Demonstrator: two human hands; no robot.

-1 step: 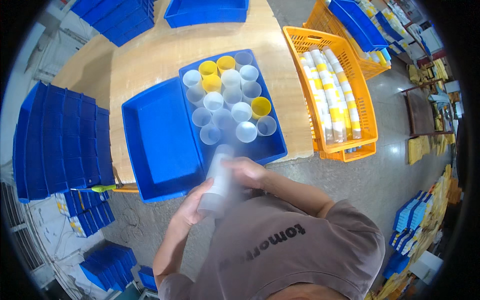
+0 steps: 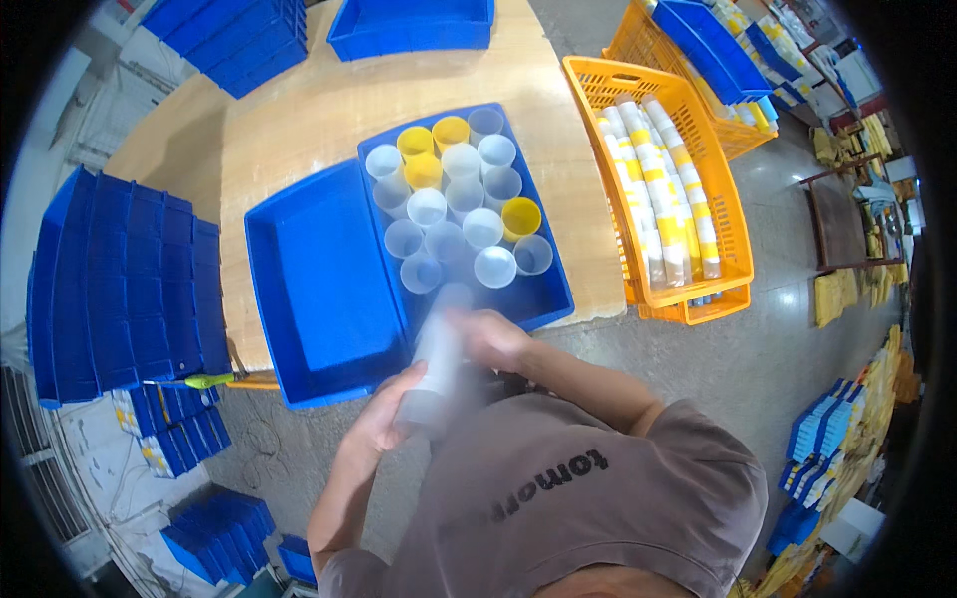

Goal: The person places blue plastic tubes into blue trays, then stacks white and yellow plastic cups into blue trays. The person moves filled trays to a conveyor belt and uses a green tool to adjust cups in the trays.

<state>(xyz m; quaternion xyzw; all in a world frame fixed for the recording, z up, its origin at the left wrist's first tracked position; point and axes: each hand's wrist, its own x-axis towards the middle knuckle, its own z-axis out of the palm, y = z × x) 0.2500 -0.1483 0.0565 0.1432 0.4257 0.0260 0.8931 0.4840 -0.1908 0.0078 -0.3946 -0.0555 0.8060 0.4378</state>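
Note:
A whitish stack of plastic cups [image 2: 436, 377] stands at a slant in front of my chest, its upper part smeared by motion. My left hand [image 2: 387, 413] is closed around the lower part of the stack. At the upper end, my right hand [image 2: 495, 340] has bent fingers against the stack's side; its fingertips are blurred. Just beyond lies a blue tray [image 2: 546, 299] with several upright cups, mostly translucent white [image 2: 495, 267] and a few yellow [image 2: 520, 217]. Beside it on the left sits a second blue tray [image 2: 324, 284] with its bare bottom showing.
The trays rest on a wooden table [image 2: 249, 149]. Stacked blue bins [image 2: 125, 289] rise at the left, with a green-handled tool [image 2: 207, 381] near them. Right of the table, an orange crate [image 2: 733, 224] holds long white and yellow cup stacks [image 2: 658, 179]. Another blue bin [image 2: 409, 40] is at the far edge.
My right hand has shifted slightly down at the upper end of the cup stack, which is still blurred. My left hand keeps its hold. The trays look nearly unchanged.

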